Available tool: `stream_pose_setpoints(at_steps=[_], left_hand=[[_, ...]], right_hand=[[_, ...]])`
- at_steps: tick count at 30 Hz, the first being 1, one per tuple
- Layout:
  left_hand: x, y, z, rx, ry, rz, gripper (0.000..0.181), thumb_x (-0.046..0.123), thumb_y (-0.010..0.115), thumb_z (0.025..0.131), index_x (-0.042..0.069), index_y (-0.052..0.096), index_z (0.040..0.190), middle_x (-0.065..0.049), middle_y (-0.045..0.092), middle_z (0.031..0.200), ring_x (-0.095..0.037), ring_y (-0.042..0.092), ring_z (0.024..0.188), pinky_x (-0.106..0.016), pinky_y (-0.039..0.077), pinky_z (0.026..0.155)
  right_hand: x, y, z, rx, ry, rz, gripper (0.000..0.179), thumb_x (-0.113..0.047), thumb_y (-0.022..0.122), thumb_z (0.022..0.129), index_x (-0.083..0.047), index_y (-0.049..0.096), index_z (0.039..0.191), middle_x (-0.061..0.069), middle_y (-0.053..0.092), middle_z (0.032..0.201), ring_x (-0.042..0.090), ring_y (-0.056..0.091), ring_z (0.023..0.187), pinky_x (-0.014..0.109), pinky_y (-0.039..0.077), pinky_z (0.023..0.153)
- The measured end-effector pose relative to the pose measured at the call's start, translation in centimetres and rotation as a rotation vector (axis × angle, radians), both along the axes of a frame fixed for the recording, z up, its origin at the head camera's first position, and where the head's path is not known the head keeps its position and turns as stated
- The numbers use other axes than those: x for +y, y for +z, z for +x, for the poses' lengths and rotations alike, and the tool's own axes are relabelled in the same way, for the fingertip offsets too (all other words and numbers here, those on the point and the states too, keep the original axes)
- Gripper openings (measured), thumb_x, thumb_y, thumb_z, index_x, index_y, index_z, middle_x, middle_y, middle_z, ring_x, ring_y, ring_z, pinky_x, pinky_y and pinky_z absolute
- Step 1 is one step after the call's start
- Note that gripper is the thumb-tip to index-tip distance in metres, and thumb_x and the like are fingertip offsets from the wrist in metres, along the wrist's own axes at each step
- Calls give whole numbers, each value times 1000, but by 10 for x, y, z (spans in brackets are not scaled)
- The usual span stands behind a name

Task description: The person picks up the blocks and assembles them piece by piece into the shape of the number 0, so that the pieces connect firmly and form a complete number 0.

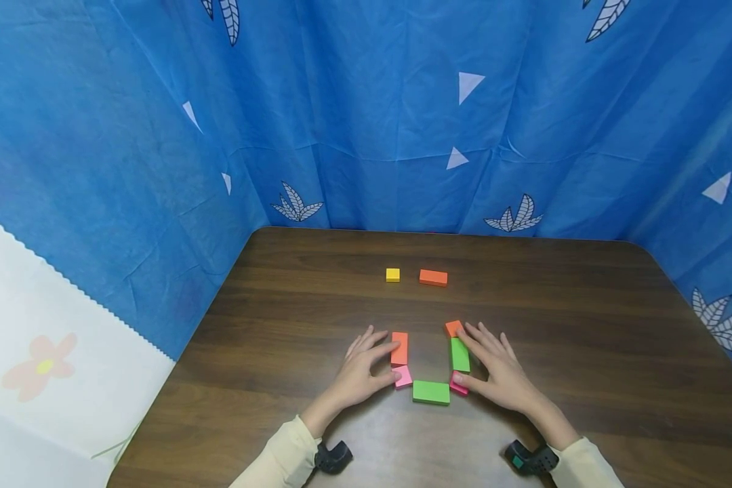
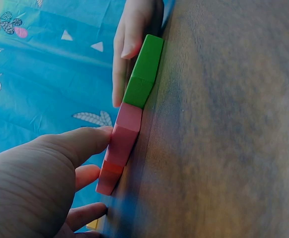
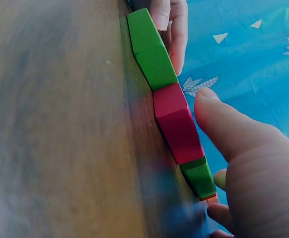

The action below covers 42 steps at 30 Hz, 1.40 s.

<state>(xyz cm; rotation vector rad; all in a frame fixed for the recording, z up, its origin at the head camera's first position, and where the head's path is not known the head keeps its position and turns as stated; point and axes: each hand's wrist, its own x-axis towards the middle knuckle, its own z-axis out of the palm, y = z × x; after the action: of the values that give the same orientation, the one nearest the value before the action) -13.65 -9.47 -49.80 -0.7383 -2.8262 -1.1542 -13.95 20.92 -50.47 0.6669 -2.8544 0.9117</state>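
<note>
Coloured blocks form a U on the table. My left hand (image 1: 358,369) touches its left side, thumb against the pink block (image 2: 126,129) and index finger on the orange block (image 1: 399,339) beyond it. At the bottom of the U lies a green block (image 1: 430,392), which neither hand touches. On the right side my right hand (image 1: 501,373) has its thumb at the dark pink block (image 3: 180,126). Its index finger reaches the small orange block (image 1: 453,329), past a second green block (image 1: 459,355). The fingers of both hands are spread and fairly straight, gripping nothing.
Farther back on the brown wooden table (image 1: 305,305) lie a small yellow block (image 1: 393,275) and an orange block (image 1: 433,278), apart from each other. A blue patterned curtain (image 1: 366,122) hangs behind the table's far edge. White cloth (image 1: 49,291) is at the left.
</note>
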Motion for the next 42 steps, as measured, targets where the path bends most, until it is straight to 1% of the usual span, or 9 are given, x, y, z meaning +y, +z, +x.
stream_pose_setpoints(at_steps=[6, 11, 17, 21, 25, 30, 33, 37, 42], left_hand=[[0, 0, 0, -1, 1, 10, 53, 32, 73, 85, 11, 62, 132, -15, 49, 145, -41, 25, 146, -61, 18, 117], [0, 1, -2, -16, 12, 55, 55, 31, 74, 84, 9, 61, 132, -18, 51, 143, -43, 27, 144, -66, 19, 115], [-1, 13, -15, -41, 69, 98, 56, 29, 73, 86, 6, 58, 134, -19, 53, 141, -41, 42, 136, -68, 29, 108], [0, 26, -38, -23, 115, 98, 56, 24, 71, 87, 5, 55, 137, -18, 52, 140, -38, 48, 131, -61, 36, 107], [2, 34, -70, -31, 171, 102, 57, 22, 72, 87, 6, 52, 139, -15, 52, 141, -35, 47, 132, -58, 37, 109], [7, 34, -111, -88, 252, 154, 56, 19, 73, 88, 9, 52, 140, -12, 52, 142, -31, 48, 132, -51, 40, 109], [10, 31, -130, -125, 286, 196, 56, 17, 73, 87, 9, 53, 138, -12, 53, 140, -30, 50, 130, -47, 43, 108], [13, 24, -149, -145, 313, 244, 54, 14, 75, 85, 8, 56, 136, -14, 56, 136, -31, 55, 125, -43, 47, 104], [16, 16, -162, -174, 341, 264, 52, 13, 75, 85, 8, 58, 134, -14, 55, 135, -30, 55, 123, -41, 49, 102]], right_hand=[[0, -2, 0, 5, -1, 10, 85, -51, 75, 80, -16, 41, 149, 16, 36, 155, 44, 22, 145, 70, 7, 114], [0, -2, 0, 2, -6, 20, 85, -51, 74, 80, -16, 41, 150, 16, 36, 155, 44, 22, 146, 70, 7, 114], [0, 0, 0, 1, -6, 21, 85, -51, 74, 80, -15, 41, 149, 17, 36, 155, 44, 21, 146, 70, 7, 113], [-1, 1, 0, -6, -6, 20, 85, -51, 74, 80, -15, 41, 149, 17, 36, 155, 44, 21, 146, 70, 7, 113], [0, 1, 0, -16, -9, 22, 85, -51, 74, 80, -15, 41, 149, 16, 35, 156, 44, 21, 146, 69, 7, 114], [0, 0, 0, -13, -9, 24, 85, -51, 74, 80, -16, 41, 150, 16, 36, 156, 43, 21, 146, 69, 7, 114], [-1, 0, 0, -8, -8, 23, 85, -52, 74, 79, -16, 41, 149, 16, 36, 155, 43, 21, 146, 69, 7, 114], [-2, 0, 0, -8, -8, 23, 86, -52, 75, 79, -16, 42, 149, 16, 37, 155, 44, 22, 146, 70, 8, 113], [-1, 1, 0, -7, -13, 27, 86, -51, 75, 78, -16, 42, 149, 16, 37, 155, 43, 22, 145, 70, 8, 113]])
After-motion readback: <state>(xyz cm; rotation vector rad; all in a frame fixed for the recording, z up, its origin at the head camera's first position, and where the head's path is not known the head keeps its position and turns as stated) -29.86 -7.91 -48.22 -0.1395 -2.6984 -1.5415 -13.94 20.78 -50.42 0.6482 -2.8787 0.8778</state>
